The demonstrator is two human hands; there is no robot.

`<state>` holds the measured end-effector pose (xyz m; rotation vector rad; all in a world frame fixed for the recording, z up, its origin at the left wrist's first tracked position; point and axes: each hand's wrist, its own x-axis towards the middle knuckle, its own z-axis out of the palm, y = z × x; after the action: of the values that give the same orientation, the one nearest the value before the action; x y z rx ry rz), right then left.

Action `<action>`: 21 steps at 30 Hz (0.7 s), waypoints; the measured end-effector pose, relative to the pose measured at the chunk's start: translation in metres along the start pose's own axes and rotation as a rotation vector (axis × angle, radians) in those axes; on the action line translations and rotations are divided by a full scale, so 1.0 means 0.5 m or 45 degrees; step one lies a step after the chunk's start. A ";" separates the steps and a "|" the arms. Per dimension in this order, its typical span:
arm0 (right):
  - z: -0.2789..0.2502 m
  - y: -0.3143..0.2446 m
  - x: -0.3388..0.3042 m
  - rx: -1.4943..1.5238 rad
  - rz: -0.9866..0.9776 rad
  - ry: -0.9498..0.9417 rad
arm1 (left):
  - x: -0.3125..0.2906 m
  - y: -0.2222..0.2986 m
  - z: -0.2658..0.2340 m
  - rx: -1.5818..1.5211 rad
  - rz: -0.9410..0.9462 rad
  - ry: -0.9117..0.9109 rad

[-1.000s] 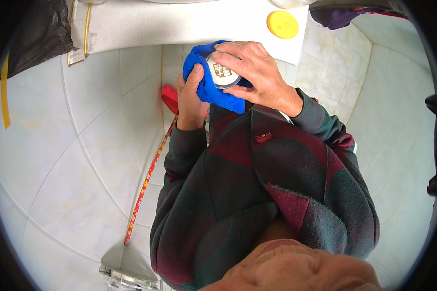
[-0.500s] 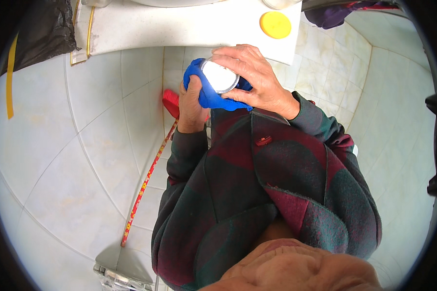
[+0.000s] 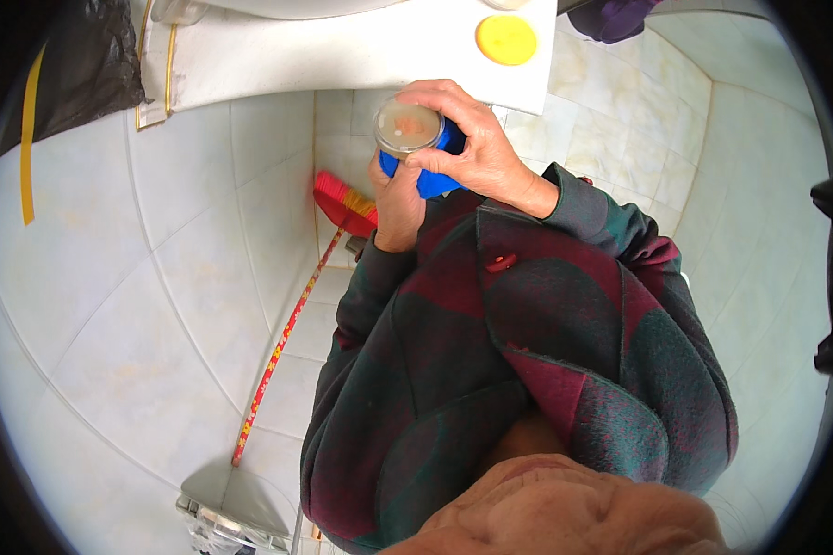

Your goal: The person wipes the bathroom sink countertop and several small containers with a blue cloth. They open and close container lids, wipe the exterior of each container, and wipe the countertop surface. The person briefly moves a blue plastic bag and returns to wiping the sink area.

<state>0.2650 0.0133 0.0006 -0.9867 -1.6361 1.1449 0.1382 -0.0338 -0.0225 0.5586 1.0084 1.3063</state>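
A round clear jar (image 3: 408, 126) is in my hands, its circular end toward me and a reddish mark visible on it. A blue cloth (image 3: 438, 183) wraps its side. My right hand (image 3: 483, 148) curls round the far and right side of the jar, its thumb near the rim. From below and to the left, my left hand (image 3: 400, 208) grips the jar and cloth; part of its fingers is hidden behind them. On the white counter (image 3: 342, 57), beyond my right hand, lies a yellow round lid (image 3: 506, 40).
A red broom (image 3: 339, 205) with a patterned handle leans by the tiled wall, left of my arm. A black plastic bag (image 3: 88, 79) hangs at the upper left. Purple cloth (image 3: 611, 18) shows at the upper right, and a bin (image 3: 217, 525) at the lower left.
The jar has turned and tilted, so its end no longer glares white. The blue cloth has slipped from its left side toward the lower right. My left hand has moved right.
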 end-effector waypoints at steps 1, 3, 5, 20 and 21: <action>-0.005 0.003 -0.004 0.041 0.064 -0.007 | -0.002 0.000 -0.002 0.036 -0.042 -0.005; -0.013 0.010 -0.015 0.124 0.173 -0.021 | -0.012 0.004 -0.009 0.135 -0.157 -0.008; -0.026 0.019 -0.024 0.159 0.219 0.028 | -0.021 0.003 -0.015 0.333 -0.251 -0.071; -0.095 0.122 0.092 -0.926 -0.405 0.097 | -0.016 0.003 -0.025 0.231 -0.358 0.209; -0.089 0.130 0.103 -0.959 -0.404 0.097 | -0.011 0.001 -0.028 0.220 -0.370 0.201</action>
<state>0.2995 0.0897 -0.0424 -1.1408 -2.1144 0.2552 0.1265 -0.0418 -0.0272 0.4238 1.2906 1.0225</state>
